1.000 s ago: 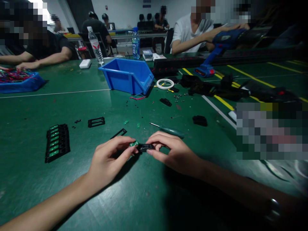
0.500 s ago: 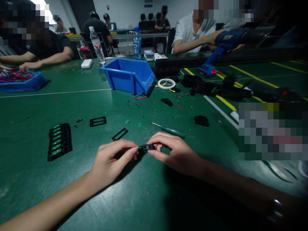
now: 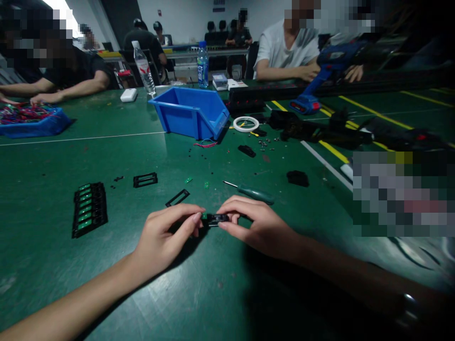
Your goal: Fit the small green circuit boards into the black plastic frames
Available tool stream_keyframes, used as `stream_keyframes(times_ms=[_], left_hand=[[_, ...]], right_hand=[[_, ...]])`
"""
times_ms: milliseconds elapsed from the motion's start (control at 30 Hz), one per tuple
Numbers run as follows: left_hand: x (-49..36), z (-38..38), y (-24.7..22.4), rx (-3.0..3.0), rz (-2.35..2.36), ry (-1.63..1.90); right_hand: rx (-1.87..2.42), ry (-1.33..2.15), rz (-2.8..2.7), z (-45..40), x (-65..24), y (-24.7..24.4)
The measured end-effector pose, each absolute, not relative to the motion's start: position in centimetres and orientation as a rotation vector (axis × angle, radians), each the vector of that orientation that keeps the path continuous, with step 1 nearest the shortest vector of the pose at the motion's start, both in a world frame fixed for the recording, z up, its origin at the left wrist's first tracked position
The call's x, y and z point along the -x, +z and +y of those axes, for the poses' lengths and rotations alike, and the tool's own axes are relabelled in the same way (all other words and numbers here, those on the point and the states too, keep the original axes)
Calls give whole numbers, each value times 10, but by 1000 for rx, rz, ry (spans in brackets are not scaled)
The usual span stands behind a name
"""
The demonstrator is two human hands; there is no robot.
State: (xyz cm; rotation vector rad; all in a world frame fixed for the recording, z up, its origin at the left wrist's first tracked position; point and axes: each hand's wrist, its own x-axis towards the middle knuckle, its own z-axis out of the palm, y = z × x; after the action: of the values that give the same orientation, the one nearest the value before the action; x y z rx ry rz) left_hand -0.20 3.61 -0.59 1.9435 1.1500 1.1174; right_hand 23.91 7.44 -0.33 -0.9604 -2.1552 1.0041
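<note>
Between the fingertips of my right hand (image 3: 256,225) is a small black part (image 3: 217,218), held just above the green table. My left hand (image 3: 170,229) pinches a small green piece (image 3: 204,216) at the left end of that black part. Beyond my hands lie a green-handled screwdriver (image 3: 254,192), two more small green pieces (image 3: 206,185) and a thin black frame (image 3: 177,198). A second black frame (image 3: 145,179) lies farther left, near a black rack holding several green pieces (image 3: 88,209).
A blue bin (image 3: 192,113) stands beyond, with a white ring (image 3: 246,124), scattered screws and black parts (image 3: 297,178) nearby. A blue power drill (image 3: 320,80) is at the back right. Two people work across the table, near bottles (image 3: 203,66) and a wire-filled blue tray (image 3: 35,124).
The green piece at my left fingertips now shows more clearly, and my left fingers have shifted slightly. Across the table, the white-shirted person's arm has lowered from the drill.
</note>
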Motion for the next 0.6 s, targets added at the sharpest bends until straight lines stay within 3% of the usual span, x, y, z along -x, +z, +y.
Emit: stream_keyframes(times_ms=[600], left_hand=[[-3, 46, 0, -1549, 1163, 1108]], right_hand=[[975, 1006, -2153, 74, -239, -3]])
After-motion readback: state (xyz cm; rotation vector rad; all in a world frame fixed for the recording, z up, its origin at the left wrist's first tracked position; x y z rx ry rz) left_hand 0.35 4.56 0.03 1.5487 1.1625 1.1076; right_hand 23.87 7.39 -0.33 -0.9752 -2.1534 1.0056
